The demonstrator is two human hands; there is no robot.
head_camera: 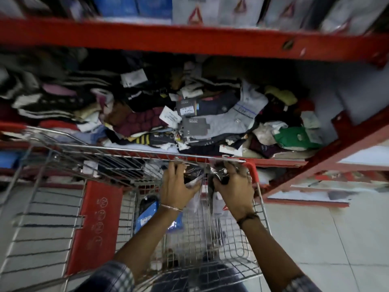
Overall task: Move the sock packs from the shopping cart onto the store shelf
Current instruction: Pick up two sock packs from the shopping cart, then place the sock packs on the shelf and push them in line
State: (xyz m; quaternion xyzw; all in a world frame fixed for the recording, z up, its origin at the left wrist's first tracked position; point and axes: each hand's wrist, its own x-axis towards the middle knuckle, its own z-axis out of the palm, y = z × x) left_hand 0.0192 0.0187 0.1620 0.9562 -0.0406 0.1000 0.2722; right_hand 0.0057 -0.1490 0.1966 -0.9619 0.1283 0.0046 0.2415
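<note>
Both my hands are inside the far end of the wire shopping cart, just under its front rim. My left hand grips a clear-wrapped sock pack with dark socks inside. My right hand is closed on another dark, plastic-wrapped sock pack. A blue-labelled sock pack lies lower in the cart basket. Directly beyond the cart, the red store shelf holds a loose heap of socks and tagged packs.
The cart's red child-seat flap stands at the left. Boxed goods line the upper shelf. A red shelf upright slants down at the right, with lower shelves of packs behind it. Pale floor tiles lie to the right.
</note>
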